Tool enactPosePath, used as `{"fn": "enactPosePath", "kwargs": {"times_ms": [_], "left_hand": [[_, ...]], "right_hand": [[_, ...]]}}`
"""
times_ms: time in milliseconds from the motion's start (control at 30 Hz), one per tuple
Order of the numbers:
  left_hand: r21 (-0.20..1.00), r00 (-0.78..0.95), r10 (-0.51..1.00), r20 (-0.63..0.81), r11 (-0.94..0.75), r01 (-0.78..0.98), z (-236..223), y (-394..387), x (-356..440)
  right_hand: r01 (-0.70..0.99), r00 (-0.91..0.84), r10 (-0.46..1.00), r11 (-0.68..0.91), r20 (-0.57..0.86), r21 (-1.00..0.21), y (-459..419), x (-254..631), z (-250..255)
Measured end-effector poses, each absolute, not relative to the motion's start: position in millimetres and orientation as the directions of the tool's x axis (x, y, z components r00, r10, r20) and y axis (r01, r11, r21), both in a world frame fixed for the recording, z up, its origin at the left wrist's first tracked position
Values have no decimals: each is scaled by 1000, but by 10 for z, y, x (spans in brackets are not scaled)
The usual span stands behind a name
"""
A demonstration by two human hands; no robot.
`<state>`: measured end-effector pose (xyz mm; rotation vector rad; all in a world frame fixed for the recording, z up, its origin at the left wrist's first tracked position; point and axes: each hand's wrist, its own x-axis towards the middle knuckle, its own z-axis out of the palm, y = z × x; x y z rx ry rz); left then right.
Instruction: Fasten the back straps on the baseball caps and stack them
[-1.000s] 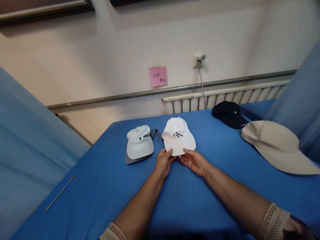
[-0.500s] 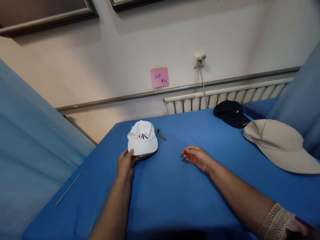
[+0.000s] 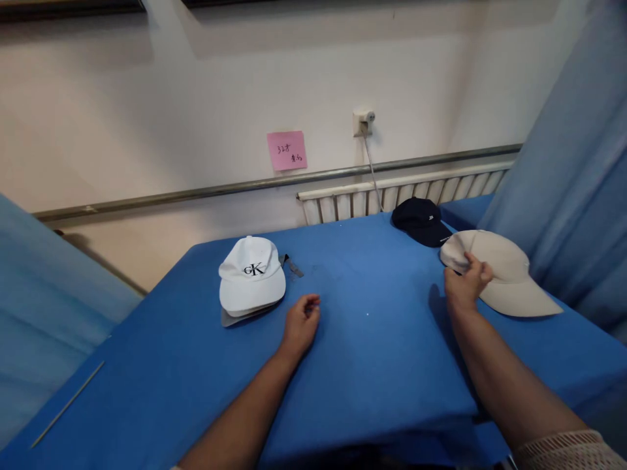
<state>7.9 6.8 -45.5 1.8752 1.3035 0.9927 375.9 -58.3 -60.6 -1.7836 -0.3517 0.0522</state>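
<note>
The left hand (image 3: 300, 326), half-curled, is holding nothing near the white cap (image 3: 251, 287); the outstretched right hand (image 3: 464, 286) is overlapping the beige cap (image 3: 507, 267), whether gripping I cannot tell.

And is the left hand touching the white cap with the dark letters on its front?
No, the left hand is apart from the white cap, with blue cloth showing between them.

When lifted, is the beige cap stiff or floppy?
The beige cap is probably light, looking like plain fabric. Its crown likely gives when pinched, seeming slightly creased near the right hand. The smooth, evenly spread brim may stay stiffer.
</note>
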Motion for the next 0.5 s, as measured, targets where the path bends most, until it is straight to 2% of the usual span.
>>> {"fn": "enactPosePath", "kwargs": {"times_ms": [67, 100, 200, 267, 367, 500], "left_hand": [[763, 406, 891, 204, -404, 504, -565, 45, 257], [730, 458, 865, 205, -447, 517, -594, 44, 310], [651, 513, 829, 223, -518, 555, -609, 59, 369], [624, 520, 820, 239, -540, 565, -591, 66, 365], [630, 527, 814, 243, -546, 553, -573, 69, 339], [657, 535, 819, 209, -523, 543, -579, 84, 301]], "right_hand": [[379, 923, 242, -421, 300, -824, -618, 3926, -601], [441, 895, 298, -487, 330, -754, -621, 3991, -619], [571, 817, 469, -582, 335, -579, -587, 4107, -716], [601, 797, 506, -607, 331, -519, -547, 4118, -756], [567, 824, 421, -599, 381, -566, -535, 4094, -709], [456, 883, 172, -539, 437, -708, -802, 4180, -608]]}}
